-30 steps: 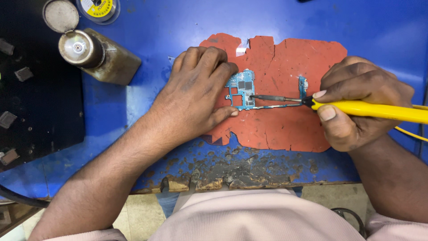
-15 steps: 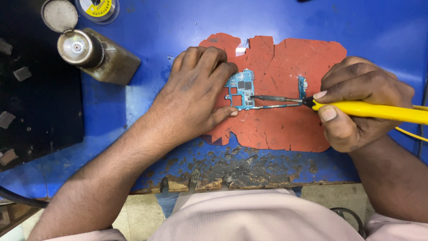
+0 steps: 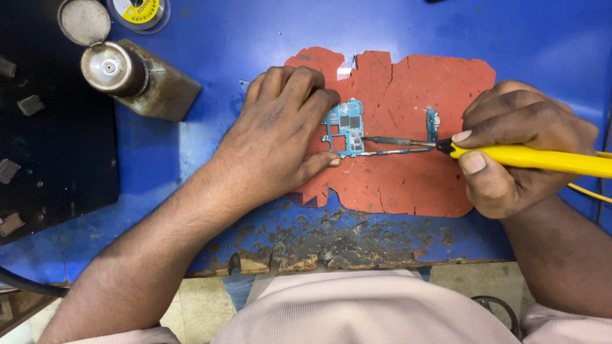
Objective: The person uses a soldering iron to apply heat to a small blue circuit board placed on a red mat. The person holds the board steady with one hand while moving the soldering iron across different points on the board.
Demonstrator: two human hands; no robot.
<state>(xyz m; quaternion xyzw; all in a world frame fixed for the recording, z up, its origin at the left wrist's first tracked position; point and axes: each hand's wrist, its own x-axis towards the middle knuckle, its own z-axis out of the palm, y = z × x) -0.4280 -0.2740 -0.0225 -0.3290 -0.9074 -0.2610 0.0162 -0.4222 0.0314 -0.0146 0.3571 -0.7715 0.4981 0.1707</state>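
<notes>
From the head camera, the person's left hand (image 3: 277, 137) lies palm-down on the torn red mat (image 3: 408, 185), which sits toward the front edge of the blue desk (image 3: 255, 32), right of its middle. The fingers are curled and pressed together against the left edge of a small blue circuit board (image 3: 345, 127), with the thumb tip touching the board's lower corner, so the board is pinned flat on the left part of the mat. The right hand (image 3: 516, 146) is closed around the yellow handle of a soldering iron (image 3: 542, 159), thumb and forefinger pinching it close to the metal shaft. The iron's thin tip (image 3: 376, 139) reaches leftward and meets the right edge of the board. A smaller blue board piece (image 3: 433, 123) lies on the mat just above the shaft. Near the desk's back left corner stand a grimy metal-capped bottle (image 3: 137, 79) and a solder spool (image 3: 139, 11). The desk's front edge is scorched and chipped.
</notes>
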